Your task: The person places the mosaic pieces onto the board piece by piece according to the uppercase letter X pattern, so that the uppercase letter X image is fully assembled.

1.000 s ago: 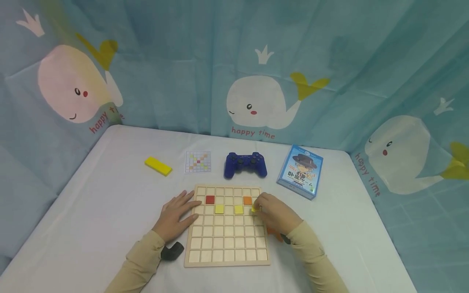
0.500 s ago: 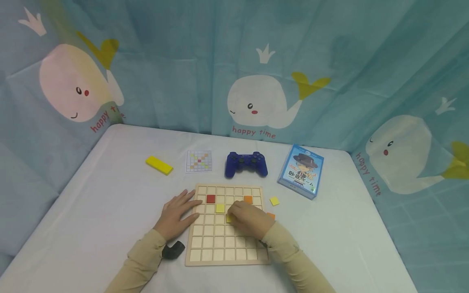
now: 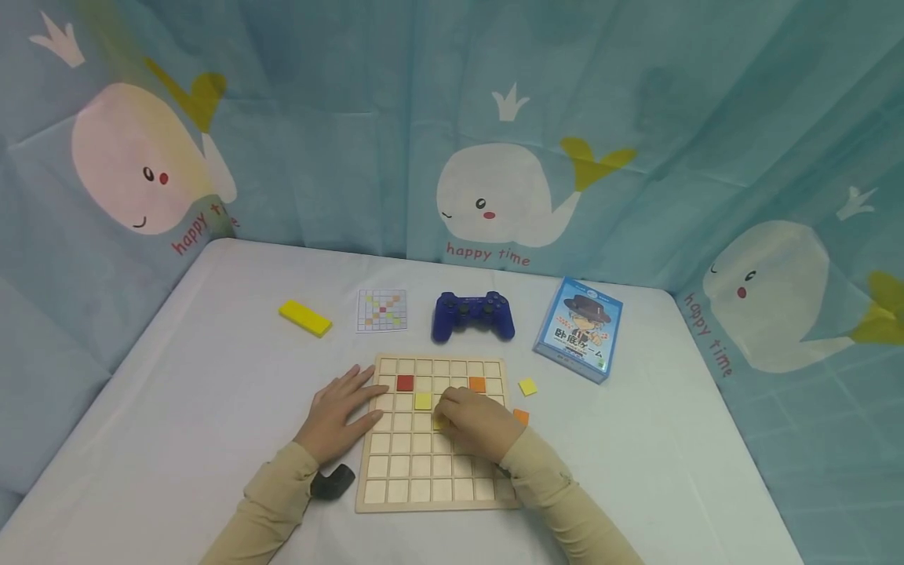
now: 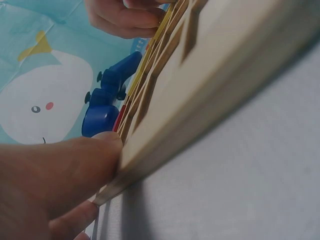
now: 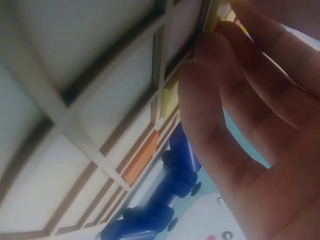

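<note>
A wooden grid board (image 3: 399, 506) lies on the white table. My left hand (image 3: 340, 416) rests on its left edge, fingers spread; the left wrist view shows a fingertip (image 4: 110, 140) right at the rim. My right hand (image 3: 480, 424) is over the middle of the board, pinching a yellow tile (image 3: 439, 424) low at a cell. A red tile (image 3: 405, 383), another yellow tile (image 3: 422, 401) and an orange tile (image 3: 477, 384) sit in upper cells. In the right wrist view, one more yellow tile (image 5: 171, 99) sits in a cell near my fingers; my hand hides it from the head view.
Right of the board lie a loose yellow tile (image 3: 527, 387) and an orange tile (image 3: 521, 417). Behind it are a yellow bar (image 3: 305, 318), a printed grid card (image 3: 382, 311), a blue game controller (image 3: 473, 315) and a blue box (image 3: 581, 329). A black pipe-shaped object (image 3: 333, 482) lies near my left wrist.
My right hand has moved left from the board's right edge to its middle with a yellow tile, then stayed nearly still. The loose tiles at the right came into view. My left hand stayed put.
</note>
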`<state>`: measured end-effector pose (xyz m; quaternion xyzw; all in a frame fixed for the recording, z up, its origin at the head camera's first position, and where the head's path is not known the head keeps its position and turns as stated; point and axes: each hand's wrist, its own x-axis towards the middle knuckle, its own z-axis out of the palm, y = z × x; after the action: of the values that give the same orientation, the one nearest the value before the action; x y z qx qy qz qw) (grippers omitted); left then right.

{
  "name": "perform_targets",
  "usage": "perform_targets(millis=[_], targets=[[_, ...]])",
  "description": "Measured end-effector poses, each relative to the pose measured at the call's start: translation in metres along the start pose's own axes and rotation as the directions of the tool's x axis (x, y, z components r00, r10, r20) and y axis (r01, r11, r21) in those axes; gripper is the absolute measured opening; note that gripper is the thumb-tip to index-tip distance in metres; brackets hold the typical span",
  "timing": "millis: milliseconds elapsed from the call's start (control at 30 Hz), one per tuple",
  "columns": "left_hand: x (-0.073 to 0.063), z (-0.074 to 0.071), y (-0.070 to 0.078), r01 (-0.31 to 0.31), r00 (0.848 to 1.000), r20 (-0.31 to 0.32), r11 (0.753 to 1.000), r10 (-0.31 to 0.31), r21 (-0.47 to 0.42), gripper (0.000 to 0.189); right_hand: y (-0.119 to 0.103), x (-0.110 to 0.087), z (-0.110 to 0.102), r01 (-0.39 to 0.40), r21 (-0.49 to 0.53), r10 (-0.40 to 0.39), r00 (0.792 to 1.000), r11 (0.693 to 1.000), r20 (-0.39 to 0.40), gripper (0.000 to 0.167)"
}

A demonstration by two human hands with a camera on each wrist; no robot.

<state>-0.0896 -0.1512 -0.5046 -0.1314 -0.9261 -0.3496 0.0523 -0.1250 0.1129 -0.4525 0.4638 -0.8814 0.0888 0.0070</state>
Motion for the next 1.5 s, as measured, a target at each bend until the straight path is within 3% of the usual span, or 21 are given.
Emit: perform_targets(millis=[167, 333, 500, 700, 833, 1167, 1367, 1467, 1500], targets=[[0.0, 0.0, 0.0, 0.002, 1.0, -0.001, 1.0, -0.002, 0.0, 0.037, 0.004, 0.0, 0.001, -0.008, 0.018, 0.007, 1.0, 1.0, 0.012, 0.013], [-0.001, 0.001, 0.0, 0.004, 1.0, -0.002, 1.0, -0.004, -0.003, 0.037, 0.018, -0.009, -0.008, -0.101, 0.105, 0.096, 0.994, 0.989, 0.053, 0.024], [-0.001, 0.001, 0.001, 0.002, 1.0, -0.005, 1.0, -0.002, -0.004, 0.037, 0.048, -0.032, -0.017, -0.191, 0.1, 0.196, 0.98, 0.976, -0.034, 0.025], [-0.002, 0.001, 0.002, 0.0, 1.0, -0.005, 1.0, 0.0, -0.002, 0.037, 0.082, -0.062, -0.022, -0.345, 0.067, 0.349, 0.936, 0.936, -0.045, 0.031], [-0.002, 0.0, 0.002, -0.002, 1.0, -0.005, 1.0, 0.002, 0.003, 0.037, 0.095, -0.072, -0.021, -0.398, 0.056, 0.399, 0.917, 0.916, -0.013, 0.029], [-0.002, 0.001, -0.001, -0.002, 1.0, -0.006, 1.0, 0.002, 0.001, 0.037, 0.102, -0.071, -0.017, -0.428, 0.063, 0.428, 0.904, 0.902, 0.017, 0.024], [-0.002, 0.0, 0.0, 0.004, 1.0, -0.002, 1.0, -0.004, -0.004, 0.037, 0.096, -0.068, -0.021, -0.497, 0.12, 0.495, 0.867, 0.859, 0.051, 0.019], [-0.001, 0.0, 0.0, 0.002, 1.0, -0.003, 1.0, -0.002, -0.005, 0.037, 0.083, -0.062, -0.028, -0.473, 0.169, 0.474, 0.88, 0.865, 0.035, 0.016], [-0.001, 0.0, 0.001, 0.002, 1.0, -0.003, 1.0, -0.003, -0.007, 0.037, 0.078, -0.06, -0.031, -0.441, 0.168, 0.444, 0.896, 0.882, 0.021, 0.015]])
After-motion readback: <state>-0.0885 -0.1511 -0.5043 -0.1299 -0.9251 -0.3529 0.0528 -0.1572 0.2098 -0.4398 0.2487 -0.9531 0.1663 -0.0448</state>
